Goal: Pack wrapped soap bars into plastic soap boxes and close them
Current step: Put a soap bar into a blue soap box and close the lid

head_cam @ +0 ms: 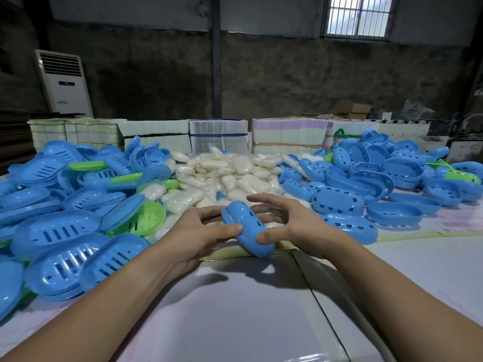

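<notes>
Soap box (pixel 248 228), blue with heart-shaped cutouts in its lid, sits between both hands just above the near edge of the table (pixel 235 309), tilted with one end toward the person. Its two halves are together, with a seam visible along the left edge. The left hand (pixel 201 231) grips it from the left, thumb pressed on the lid and fingers curled beneath. The right hand (pixel 290 226) holds it from the right, thumb on the lower side wall, while the other fingers arch open above the box without touching it. Behind the hands lies a heap of wrapped soap bars (pixel 230 176). Slotted blue box bases (pixel 60 231) pile up on the left, with a few green ones (pixel 146 220) among them; heart-pierced blue lids (pixel 371 178) lie on the right.
</notes>
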`<state>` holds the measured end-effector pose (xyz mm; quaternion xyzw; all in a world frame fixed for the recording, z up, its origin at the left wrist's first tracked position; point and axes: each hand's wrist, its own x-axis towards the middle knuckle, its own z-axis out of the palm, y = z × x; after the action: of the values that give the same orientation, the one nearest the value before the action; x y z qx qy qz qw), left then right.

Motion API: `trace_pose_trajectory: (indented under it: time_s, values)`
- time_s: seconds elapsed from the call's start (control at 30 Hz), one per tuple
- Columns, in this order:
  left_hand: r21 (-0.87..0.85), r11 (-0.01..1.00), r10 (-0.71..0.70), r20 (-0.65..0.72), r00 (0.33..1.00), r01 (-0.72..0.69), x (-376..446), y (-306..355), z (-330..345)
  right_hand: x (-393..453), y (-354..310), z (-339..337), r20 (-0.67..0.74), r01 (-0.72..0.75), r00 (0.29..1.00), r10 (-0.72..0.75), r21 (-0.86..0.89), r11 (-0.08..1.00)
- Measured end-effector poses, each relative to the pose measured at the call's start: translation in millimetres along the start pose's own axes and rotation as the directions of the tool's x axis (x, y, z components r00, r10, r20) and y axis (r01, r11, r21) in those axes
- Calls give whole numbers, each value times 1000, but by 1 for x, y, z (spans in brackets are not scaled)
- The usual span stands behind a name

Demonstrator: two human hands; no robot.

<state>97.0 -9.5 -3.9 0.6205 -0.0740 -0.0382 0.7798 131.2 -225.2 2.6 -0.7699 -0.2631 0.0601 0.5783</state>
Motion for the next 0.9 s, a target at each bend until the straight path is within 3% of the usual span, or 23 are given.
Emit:
trace_pose_trajectory:
  time_s: [0.1, 0.3, 0.6, 0.9]
  values:
    - [-19, 1000, -9, 66, 998, 10, 1, -1, -3, 1, 1, 1, 5, 3, 1000, -3, 43, 999]
    - [135, 989, 57, 82, 995, -68, 3, -4, -4, -2, -1, 2, 6, 19, 1000, -19, 20, 1000]
    - [186, 978, 53, 194, 980, -90, 0, -10, 0, -5, -8, 1, -29, 21, 999, -25, -121, 992]
    - [37, 999, 25, 184, 983, -32, 3, -13, 9, 1, 0, 13, -67, -12, 998, 21, 130, 991]
